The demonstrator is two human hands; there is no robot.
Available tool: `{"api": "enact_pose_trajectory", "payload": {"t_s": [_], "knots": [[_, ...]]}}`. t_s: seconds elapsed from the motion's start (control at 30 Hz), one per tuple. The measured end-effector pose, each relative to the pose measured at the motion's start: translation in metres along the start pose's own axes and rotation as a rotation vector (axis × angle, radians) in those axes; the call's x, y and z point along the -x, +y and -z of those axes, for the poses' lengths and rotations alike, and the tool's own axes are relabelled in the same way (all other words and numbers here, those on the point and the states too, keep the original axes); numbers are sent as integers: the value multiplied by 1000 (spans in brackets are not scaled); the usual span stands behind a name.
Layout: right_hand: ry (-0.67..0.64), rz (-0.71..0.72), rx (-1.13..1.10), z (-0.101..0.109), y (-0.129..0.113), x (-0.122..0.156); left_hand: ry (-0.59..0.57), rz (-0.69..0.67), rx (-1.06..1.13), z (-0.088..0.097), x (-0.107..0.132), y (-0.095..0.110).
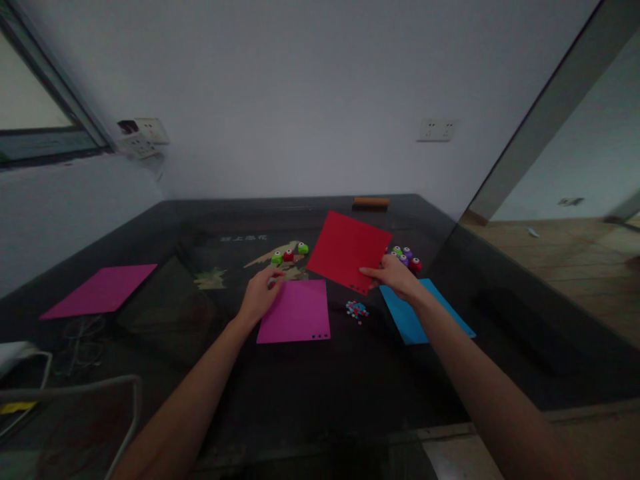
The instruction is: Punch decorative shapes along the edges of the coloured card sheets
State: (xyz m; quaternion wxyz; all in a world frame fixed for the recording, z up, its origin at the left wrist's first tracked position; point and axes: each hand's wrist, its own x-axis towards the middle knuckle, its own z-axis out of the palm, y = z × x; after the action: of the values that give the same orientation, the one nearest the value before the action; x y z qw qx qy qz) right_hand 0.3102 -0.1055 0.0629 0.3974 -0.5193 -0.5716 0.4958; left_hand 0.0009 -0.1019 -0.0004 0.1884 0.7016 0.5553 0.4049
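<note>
My right hand point(395, 277) is closed on the near corner of a red paper sheet point(345, 250), holding it tilted above the dark table. A few punched holes show along the sheet's lower edge. My left hand point(260, 293) rests with curled fingers on the far left corner of a magenta sheet point(297, 312) lying flat. Just beyond its fingertips stand small green and red paper punches point(289, 255). A little heap of coloured paper bits point(356, 309) lies between the magenta sheet and a blue sheet point(417, 313) under my right wrist.
More small punches, green, purple and red point(406, 257), stand behind my right hand. Another magenta sheet point(100, 291) lies far left. An orange bar point(371, 201) sits at the table's back edge point(300, 199). A metal chair frame point(75, 393) and cables are at the near left.
</note>
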Motion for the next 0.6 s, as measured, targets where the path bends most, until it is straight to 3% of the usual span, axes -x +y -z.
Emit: {"api": "enact_pose_trajectory", "payload": {"t_s": [0.3,0.6], "knots": [[150,-43,-177,1,31,22,-221,-178,-371,-12,5,1],[239,-31,-231,-3,31,22,-266,-178,-406,-7,7,7]]}}
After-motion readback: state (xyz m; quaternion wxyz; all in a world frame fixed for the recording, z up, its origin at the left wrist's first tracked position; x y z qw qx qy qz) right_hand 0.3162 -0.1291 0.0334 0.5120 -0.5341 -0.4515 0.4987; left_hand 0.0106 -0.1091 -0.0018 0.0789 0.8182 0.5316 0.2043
